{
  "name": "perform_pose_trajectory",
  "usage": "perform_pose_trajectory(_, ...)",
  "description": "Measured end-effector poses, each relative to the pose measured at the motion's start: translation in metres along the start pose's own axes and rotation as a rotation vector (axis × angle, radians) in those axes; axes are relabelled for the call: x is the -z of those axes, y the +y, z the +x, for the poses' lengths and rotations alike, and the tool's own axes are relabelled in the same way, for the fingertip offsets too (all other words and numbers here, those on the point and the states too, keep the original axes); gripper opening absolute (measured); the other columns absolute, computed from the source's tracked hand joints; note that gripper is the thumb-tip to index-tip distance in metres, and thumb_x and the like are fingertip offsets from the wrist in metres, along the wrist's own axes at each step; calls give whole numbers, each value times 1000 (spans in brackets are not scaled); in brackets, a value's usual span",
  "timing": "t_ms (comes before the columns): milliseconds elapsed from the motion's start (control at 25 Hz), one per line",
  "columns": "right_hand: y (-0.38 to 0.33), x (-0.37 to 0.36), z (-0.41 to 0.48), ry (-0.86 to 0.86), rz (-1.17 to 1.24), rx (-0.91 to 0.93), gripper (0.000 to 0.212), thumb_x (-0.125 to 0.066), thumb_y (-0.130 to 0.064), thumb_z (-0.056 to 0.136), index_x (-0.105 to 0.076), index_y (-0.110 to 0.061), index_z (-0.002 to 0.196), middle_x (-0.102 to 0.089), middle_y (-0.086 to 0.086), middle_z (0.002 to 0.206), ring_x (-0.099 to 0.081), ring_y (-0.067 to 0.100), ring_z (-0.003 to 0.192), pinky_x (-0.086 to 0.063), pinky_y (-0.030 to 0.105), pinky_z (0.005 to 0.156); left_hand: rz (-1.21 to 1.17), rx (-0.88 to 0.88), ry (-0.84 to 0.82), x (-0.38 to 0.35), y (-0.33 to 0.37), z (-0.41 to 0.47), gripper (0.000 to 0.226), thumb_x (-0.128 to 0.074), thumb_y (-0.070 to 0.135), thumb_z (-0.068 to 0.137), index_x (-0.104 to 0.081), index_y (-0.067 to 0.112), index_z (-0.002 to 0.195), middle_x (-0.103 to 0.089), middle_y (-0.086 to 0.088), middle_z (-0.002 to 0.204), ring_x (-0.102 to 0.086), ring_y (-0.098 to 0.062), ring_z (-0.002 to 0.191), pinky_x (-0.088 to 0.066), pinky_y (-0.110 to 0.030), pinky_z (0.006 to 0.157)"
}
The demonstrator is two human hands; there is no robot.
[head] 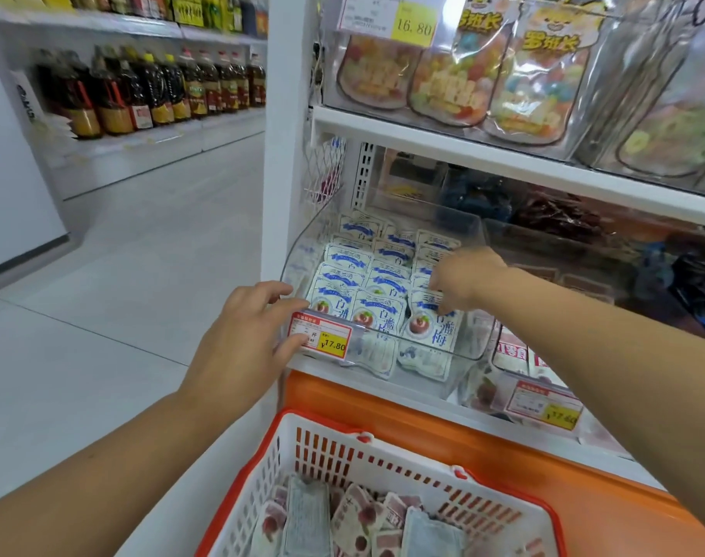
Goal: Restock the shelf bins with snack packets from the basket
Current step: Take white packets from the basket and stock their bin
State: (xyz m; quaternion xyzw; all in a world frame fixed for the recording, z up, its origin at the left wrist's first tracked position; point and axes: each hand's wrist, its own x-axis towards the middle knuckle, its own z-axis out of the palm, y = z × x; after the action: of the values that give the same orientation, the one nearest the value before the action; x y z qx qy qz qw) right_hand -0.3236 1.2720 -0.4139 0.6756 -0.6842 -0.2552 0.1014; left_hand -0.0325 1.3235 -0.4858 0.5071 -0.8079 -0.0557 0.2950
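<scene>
Slippage is my main worry: the snack packets [379, 311] stand in tight overlapping rows inside the clear bin [465, 347], and their glossy film looks slick. If my right hand [463, 281] bears down too hard on the front row at the bin's right side, I judge one packet could squirt over the bin's low front lip and drop toward the basket [335, 444] below the bin, or the rows behind could topple one onto the next. My right fingers [449, 301] point down into that front row, bunched close together; whether they pinch a packet or only push on it I cannot tell. My left hand [246, 339] rests at the bin's front left corner, its fingers [290, 305] spread and fairly straight, the tips touching the wall and the price tag [320, 339] clipped to the bin's front. A heavy lean there could, I think, knock the tag loose or shove the bin sideways. The bin is hard, smooth, transparent plastic with a curved, sloping side wall and rounded corners. The packets are small flat pouches, white with blue banners and a red fruit picture, slightly puffed. The basket is rigid white plastic with slotted walls and an orange rim, and holds loose packets [355, 516] lying jumbled, some face down. A second bin [499, 379] sits just beside the clear bin's right wall.
</scene>
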Motion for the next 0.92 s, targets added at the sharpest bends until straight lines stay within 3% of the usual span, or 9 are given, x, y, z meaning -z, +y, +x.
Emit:
perform_pose_trajectory(200, -4, -8, -2, -93, -160, 83, 41, -63, -54, 86, -64, -25, 115, -66, -8, 102, -58, 21, 102, -43, 36, 85, 2, -5, -6, -4, 1, -1, 51, -68, 35, 86, -57, 24, 134, -51, 0, 139, -40, -20, 130, -45, -40, 99)
perform_pose_trajectory(320, -1, -6, -10, -4, -102, 55, 26, -56, -34, 95, -63, -26, 118, -64, -5, 113, -47, 24, 117, -35, 44, 103, 5, 3, -17, -4, 3, -5, 53, -67, 37, 87, -53, 24, 137, -48, 1, 142, -38, -19, 132, -44, -39, 102)
perform_pose_trajectory(400, 1, -5, -12, -18, -108, 13, 33, -51, -18, 94, -60, -25, 125, -58, 0, 128, -36, 27, 131, -26, 47, 111, -5, 9, -18, -5, 5, -8, 56, -66, 36, 88, -49, 25, 140, -44, 2, 145, -37, -18, 133, -43, -38, 103)
perform_pose_trajectory(600, -3, 0, -12, -224, -257, 34, 47, -55, -24, 94, -48, -26, 140, -44, 0, 148, -20, 30, 144, -14, 52, 116, -26, -15, -27, -3, 16, -22, 57, -64, 34, 91, -43, 30, 143, -35, 4, 152, -36, -16, 136, -41, -34, 105)
perform_pose_trajectory(760, -4, 4, -15, -250, -259, 61, 50, -53, -18, 95, -44, -28, 143, -39, -1, 152, -17, 28, 146, -10, 54, 117, -3, -20, -54, -4, 15, -27, 60, -61, 36, 92, -36, 34, 146, -23, 7, 158, -32, -16, 139, -37, -34, 108)
perform_pose_trajectory(840, -3, 7, -25, -155, -213, 64, 50, -49, -11, 94, -45, -27, 142, -48, 0, 144, -27, 27, 139, -17, 51, 115, 27, 5, -41, -7, 18, -33, 61, -62, 36, 91, -36, 33, 146, -24, 5, 158, -32, -17, 140, -38, -34, 108)
perform_pose_trajectory(920, -6, 9, -39, 128, 5, 32, 52, -44, -5, 91, -48, -27, 139, -55, 1, 134, -37, 24, 126, -26, 46, 108, 44, 11, 55, -7, 23, -38, 55, -68, 30, 87, -47, 26, 139, -40, -1, 148, -40, -20, 133, -44, -37, 102)
